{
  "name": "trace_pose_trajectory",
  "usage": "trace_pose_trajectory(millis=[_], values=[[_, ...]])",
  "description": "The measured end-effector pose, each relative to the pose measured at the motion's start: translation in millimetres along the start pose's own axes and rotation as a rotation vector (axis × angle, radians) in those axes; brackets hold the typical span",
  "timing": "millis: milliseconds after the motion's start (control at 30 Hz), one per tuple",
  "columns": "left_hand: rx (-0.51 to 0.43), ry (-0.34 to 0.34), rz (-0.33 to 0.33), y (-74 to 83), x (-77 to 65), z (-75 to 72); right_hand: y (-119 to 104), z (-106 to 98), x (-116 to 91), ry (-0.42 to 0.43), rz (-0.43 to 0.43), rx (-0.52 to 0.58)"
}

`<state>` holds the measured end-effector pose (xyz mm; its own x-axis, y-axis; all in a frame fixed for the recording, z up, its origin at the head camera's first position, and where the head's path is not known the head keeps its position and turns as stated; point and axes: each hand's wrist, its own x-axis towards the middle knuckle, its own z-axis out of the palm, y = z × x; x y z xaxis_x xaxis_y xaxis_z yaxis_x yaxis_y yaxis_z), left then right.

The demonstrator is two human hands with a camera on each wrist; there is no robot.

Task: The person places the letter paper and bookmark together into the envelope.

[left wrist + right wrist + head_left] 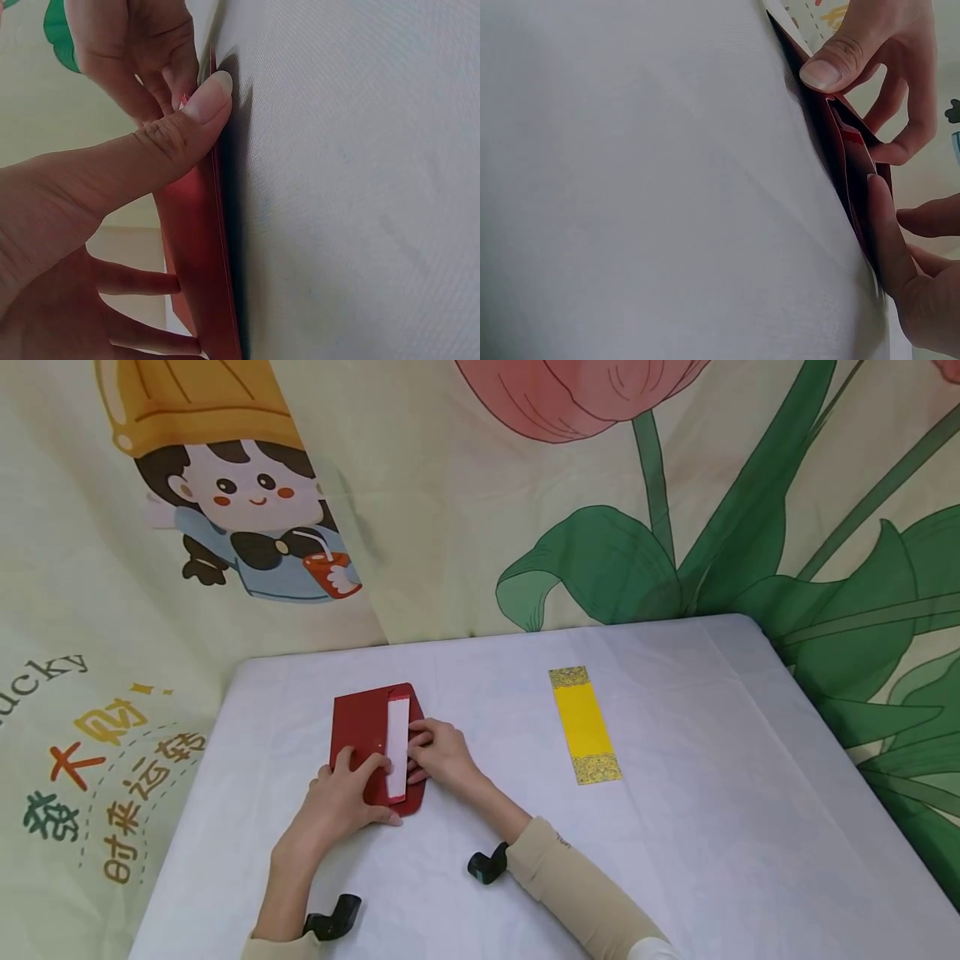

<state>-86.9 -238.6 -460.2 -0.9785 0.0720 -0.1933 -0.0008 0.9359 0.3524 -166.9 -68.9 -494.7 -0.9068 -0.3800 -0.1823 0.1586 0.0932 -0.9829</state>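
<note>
A red envelope (pixel 358 720) lies flat on the left part of the table, its flap on the right side folded out. A white paper insert with pink edges (pixel 397 747) sticks out of its mouth. My left hand (pixel 337 797) holds the envelope at its lower part, fingertips on the upper face and by the insert. In the left wrist view the left thumb (pixel 210 97) presses at the bottom edge. My right hand (pixel 446 756) is at the mouth, its bent fingers and thumb at the insert's right edge. The insert's inner part is hidden in the envelope.
A yellow paper strip with gold patterned ends (pixel 587 725) lies to the right on the white-covered table (pixel 712 777). Black wrist cameras (pixel 489 864) sit by both forearms. Behind the table hangs a printed curtain (pixel 420 527) with a cartoon figure and tulips.
</note>
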Motion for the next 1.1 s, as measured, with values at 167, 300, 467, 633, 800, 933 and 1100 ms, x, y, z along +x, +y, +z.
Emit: trace_pose_trajectory(millis=[167,300,467,633,800,933,1100], values=[[-0.002,-0.004,-0.003,1.0,-0.4,-0.1,-1.0,4.2,0.7,0.008,-0.024,-0.047],[0.004,-0.003,-0.002,1.5,-0.3,0.1,-0.7,7.0,1.7,0.012,-0.033,-0.065],[0.011,0.0,0.001,1.4,-0.2,-0.2,-1.2,9.9,3.2,0.015,-0.043,-0.082],[0.015,0.0,0.006,1.2,-0.2,-0.3,-1.5,13.1,4.9,0.003,-0.058,-0.104],[0.009,-0.008,0.005,1.4,0.2,-0.2,-2.6,15.1,4.9,-0.043,-0.072,-0.164],[0.003,-0.015,-0.001,1.3,0.5,-0.5,-4.2,15.5,4.2,-0.076,-0.089,-0.231],[0.007,-0.018,0.001,1.0,0.0,-0.9,-4.9,15.1,2.7,-0.101,-0.101,-0.311]])
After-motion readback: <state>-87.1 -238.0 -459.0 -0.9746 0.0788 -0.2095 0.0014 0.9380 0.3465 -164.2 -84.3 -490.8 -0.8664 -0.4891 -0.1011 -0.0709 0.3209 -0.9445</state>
